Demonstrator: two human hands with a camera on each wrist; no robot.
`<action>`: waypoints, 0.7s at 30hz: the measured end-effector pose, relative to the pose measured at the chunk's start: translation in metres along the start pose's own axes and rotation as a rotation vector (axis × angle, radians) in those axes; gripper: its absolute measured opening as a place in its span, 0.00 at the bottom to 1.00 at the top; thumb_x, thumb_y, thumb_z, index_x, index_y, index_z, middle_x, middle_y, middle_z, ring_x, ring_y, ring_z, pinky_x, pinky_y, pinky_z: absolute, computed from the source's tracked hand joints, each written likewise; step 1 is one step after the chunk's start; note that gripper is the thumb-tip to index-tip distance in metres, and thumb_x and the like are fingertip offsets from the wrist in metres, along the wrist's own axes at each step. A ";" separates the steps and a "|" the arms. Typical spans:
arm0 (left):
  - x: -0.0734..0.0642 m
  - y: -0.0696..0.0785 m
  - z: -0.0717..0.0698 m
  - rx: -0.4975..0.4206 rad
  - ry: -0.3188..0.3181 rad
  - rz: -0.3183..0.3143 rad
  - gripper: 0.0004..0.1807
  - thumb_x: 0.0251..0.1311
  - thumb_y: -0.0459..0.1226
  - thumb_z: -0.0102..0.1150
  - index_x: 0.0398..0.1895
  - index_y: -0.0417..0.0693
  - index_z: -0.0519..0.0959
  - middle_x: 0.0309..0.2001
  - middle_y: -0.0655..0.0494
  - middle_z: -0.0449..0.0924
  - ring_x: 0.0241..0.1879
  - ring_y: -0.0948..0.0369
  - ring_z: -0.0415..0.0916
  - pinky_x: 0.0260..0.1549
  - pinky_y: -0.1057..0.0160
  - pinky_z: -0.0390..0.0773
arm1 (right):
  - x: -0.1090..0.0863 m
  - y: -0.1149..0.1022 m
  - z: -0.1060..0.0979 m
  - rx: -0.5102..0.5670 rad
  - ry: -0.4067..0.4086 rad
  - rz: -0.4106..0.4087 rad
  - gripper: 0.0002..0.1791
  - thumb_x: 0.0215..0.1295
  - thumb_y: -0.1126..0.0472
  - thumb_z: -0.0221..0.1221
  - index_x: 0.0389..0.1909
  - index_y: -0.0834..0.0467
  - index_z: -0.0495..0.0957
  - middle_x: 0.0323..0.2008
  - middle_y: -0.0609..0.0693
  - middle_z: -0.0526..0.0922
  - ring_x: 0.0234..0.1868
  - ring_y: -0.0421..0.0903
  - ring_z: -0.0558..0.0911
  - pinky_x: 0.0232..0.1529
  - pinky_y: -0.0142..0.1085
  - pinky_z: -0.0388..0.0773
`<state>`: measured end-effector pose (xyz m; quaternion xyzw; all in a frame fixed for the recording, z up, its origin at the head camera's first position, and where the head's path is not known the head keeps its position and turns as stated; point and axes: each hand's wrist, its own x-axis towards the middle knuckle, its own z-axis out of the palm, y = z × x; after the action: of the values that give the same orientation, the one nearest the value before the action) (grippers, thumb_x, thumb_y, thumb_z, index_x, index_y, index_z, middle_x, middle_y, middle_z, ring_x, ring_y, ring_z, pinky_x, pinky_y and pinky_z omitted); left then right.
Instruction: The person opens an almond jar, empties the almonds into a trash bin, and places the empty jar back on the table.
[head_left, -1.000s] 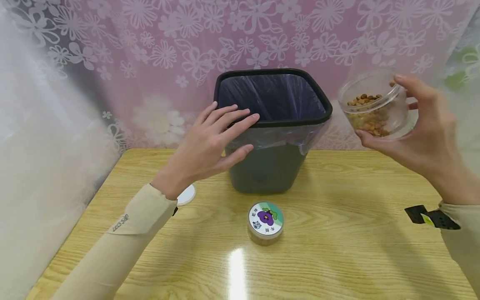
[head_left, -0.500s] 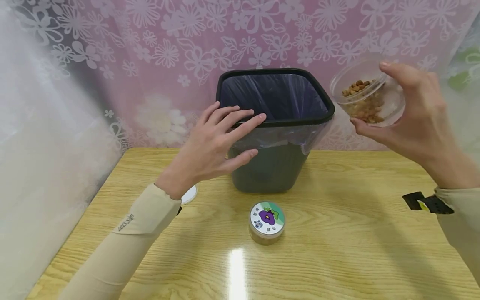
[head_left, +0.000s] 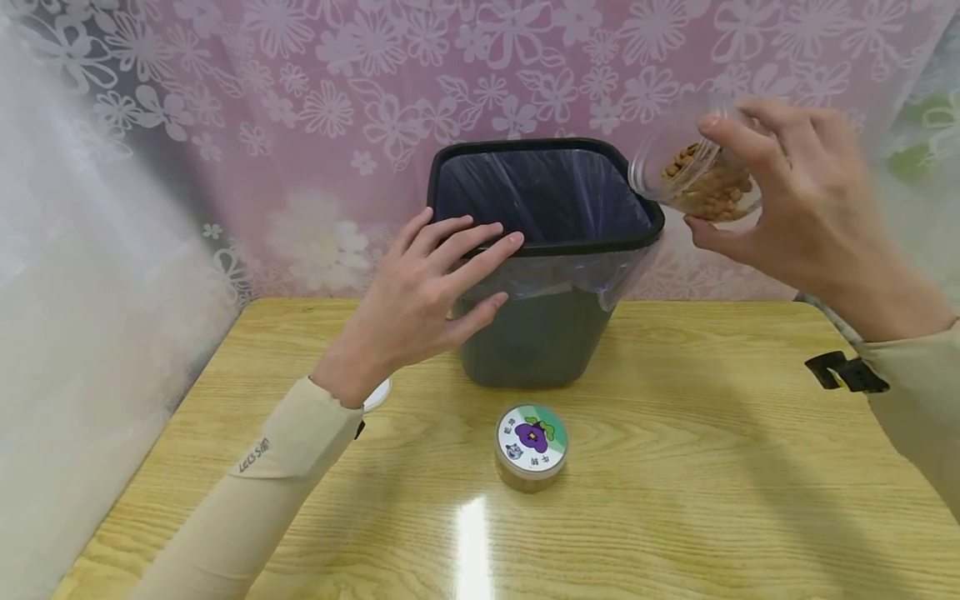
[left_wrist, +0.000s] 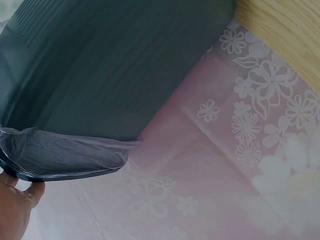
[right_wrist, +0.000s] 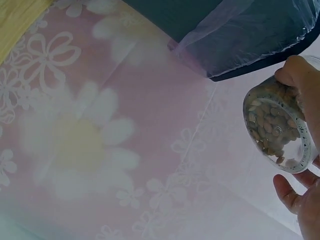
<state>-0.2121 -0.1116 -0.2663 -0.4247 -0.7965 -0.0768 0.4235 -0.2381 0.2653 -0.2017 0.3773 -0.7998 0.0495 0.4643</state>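
Observation:
My right hand (head_left: 798, 196) grips a clear plastic jar (head_left: 738, 154) by its sides, tilted with its open mouth toward the bin. Brown nuts or beans (head_left: 712, 190) lie heaped along its lower side; the right wrist view shows them through the jar's base (right_wrist: 275, 130). The jar's mouth is at the right rim of a dark trash bin (head_left: 532, 333) with a clear liner (head_left: 540, 196). Across the bin's front left rim rests my left hand (head_left: 420, 292), fingers spread and fairly straight. In the left wrist view only part of that hand (left_wrist: 15, 207) shows at the rim.
A lidded jar (head_left: 531, 446) with a purple flower label stands on the wooden table (head_left: 675, 500) before the bin. A white lid (head_left: 377, 394) lies partly hidden behind the left wrist. A pink flowered curtain (head_left: 360, 100) hangs behind the bin.
My right hand has moved left with the jar, bringing it to the bin's right rim and tilting it further. The left hand stays on the rim.

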 end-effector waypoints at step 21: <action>-0.001 0.001 0.003 -0.081 0.015 -0.057 0.29 0.65 0.53 0.63 0.69 0.59 0.77 0.60 0.54 0.83 0.64 0.48 0.75 0.72 0.38 0.63 | 0.020 0.000 0.011 -0.102 -0.064 -0.154 0.51 0.44 0.67 0.74 0.73 0.45 0.66 0.68 0.72 0.67 0.59 0.77 0.67 0.46 0.69 0.64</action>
<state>-0.2127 -0.1106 -0.2694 -0.4182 -0.8013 -0.1243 0.4093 -0.2513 0.2496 -0.1926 0.4152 -0.7842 -0.0392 0.4594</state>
